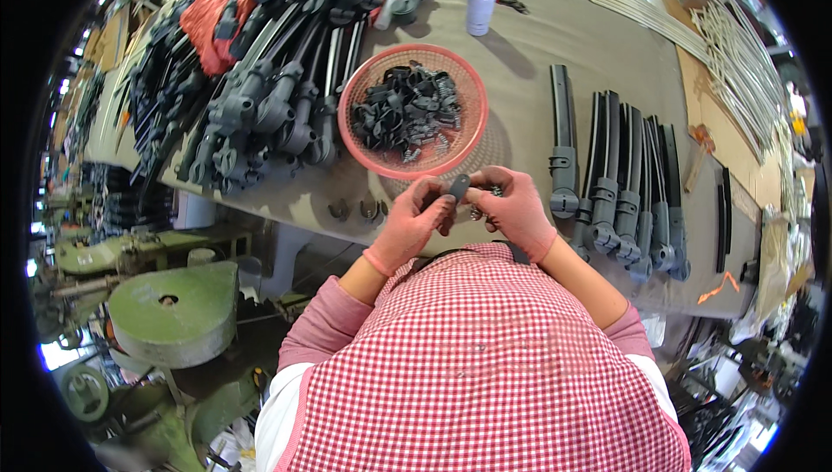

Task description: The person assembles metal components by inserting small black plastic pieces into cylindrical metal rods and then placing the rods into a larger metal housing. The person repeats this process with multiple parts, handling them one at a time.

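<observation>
Head view: left hand [414,222], right hand [513,208] pinch small dark part [457,188] together.

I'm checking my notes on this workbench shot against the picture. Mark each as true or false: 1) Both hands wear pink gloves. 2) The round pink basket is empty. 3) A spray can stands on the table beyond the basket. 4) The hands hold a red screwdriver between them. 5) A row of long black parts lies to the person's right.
1) True: the left hand and the right hand are both in pink gloves.
2) False: the pink basket is full of small black parts and springs.
3) True: a spray can stands upright beyond it.
4) False: they hold a small dark grey part.
5) True: the long black parts lie side by side on the table.
</observation>
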Demonstrator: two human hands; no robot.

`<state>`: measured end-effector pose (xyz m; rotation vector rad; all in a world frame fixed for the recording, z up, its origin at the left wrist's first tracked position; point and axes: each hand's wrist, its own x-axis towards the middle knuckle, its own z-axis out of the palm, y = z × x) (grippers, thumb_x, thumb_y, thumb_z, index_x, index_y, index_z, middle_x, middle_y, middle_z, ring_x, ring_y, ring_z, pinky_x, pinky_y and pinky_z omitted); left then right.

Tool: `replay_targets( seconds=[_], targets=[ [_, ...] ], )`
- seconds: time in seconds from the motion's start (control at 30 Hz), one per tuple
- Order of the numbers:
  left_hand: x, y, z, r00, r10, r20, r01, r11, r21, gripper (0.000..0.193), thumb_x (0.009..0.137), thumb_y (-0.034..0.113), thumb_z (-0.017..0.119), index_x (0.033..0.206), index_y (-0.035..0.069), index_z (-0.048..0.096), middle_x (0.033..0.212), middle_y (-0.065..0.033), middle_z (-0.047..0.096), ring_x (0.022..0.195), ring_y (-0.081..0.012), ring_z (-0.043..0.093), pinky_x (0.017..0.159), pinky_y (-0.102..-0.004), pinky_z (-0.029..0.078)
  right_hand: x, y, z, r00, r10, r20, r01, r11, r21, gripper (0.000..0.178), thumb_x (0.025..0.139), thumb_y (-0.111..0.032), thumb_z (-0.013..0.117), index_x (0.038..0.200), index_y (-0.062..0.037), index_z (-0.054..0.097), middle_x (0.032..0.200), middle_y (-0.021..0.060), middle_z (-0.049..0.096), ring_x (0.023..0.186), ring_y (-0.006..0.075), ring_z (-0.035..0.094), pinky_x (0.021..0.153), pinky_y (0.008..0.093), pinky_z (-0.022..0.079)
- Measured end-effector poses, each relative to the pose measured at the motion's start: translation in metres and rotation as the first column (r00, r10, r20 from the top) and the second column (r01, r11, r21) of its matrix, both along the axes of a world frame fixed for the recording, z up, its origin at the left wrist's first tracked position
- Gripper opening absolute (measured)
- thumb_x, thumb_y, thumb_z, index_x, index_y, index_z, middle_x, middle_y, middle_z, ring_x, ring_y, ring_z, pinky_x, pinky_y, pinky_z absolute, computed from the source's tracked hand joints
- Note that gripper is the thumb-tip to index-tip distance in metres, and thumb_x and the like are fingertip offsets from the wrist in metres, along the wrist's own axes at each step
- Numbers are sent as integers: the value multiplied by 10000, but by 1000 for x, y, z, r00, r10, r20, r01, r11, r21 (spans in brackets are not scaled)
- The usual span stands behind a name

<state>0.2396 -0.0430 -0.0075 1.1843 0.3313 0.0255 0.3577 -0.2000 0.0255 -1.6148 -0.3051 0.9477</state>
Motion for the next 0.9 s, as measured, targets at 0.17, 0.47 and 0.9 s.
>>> replay_targets(
  seconds=[0.17,0.47,0.9],
  targets=[
    [-15,-10,-13,993,44,-114,-57,991,-120,125,1023,153,549,1017,29,531,841,-42,602,680,-104,564,624,-250,491,-6,-2,-2,983,97,-155,-106,993,-52,204,913,-171,656,1000,4,710,800,17,680,641,55,578,492,196,441],
    [-38,-1,-96,994,112,-6,-71,676,734,327,936,184,664,1209,16,596,979,-92,685,783,-157,656,672,-307,528,2,-14,-34,840,-109,-531,88,994,-64,251,973,-215,625,1106,-6,663,884,45,674,730,100,615,554,195,470],
    [50,61,-105,980,-64,189,-192,-47,980,142,882,229,658,909,130,561,762,-65,589,683,-271,628,571,-399,495,32,-41,-41,703,-109,-702,284,949,137,236,920,-38,659,1154,-8,646,1011,56,688,854,128,667,722,234,571]
  ],
)
